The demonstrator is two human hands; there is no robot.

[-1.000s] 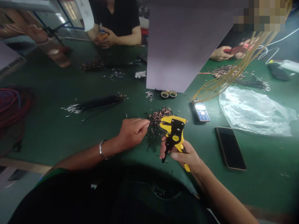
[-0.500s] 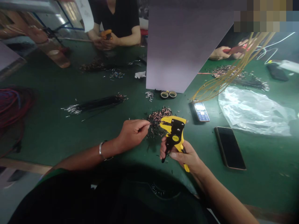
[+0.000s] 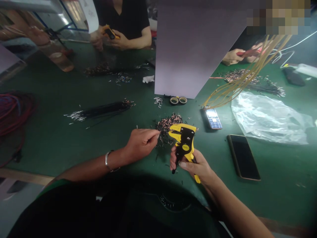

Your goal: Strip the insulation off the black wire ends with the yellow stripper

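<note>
My right hand is wrapped round the handles of a yellow and black wire stripper, whose jaws point left. Just left of those jaws, my left hand is closed in a pinch; a thin dark piece, probably a wire end, shows at its fingertips, but most of it is hidden. A pile of short black and copper-coloured wire bits lies on the green table beyond the tool's jaws. To the left lies a bundle of black wires.
Two tape rolls sit below a grey panel. A keypad phone, a dark smartphone and a plastic bag lie right. Red cables lie far left. Other people's hands hold tools across the table.
My left hand has shifted very slightly right, closer to the stripper's jaws. Across the table, a person's hands have moved apart and their yellow tool has tilted.
</note>
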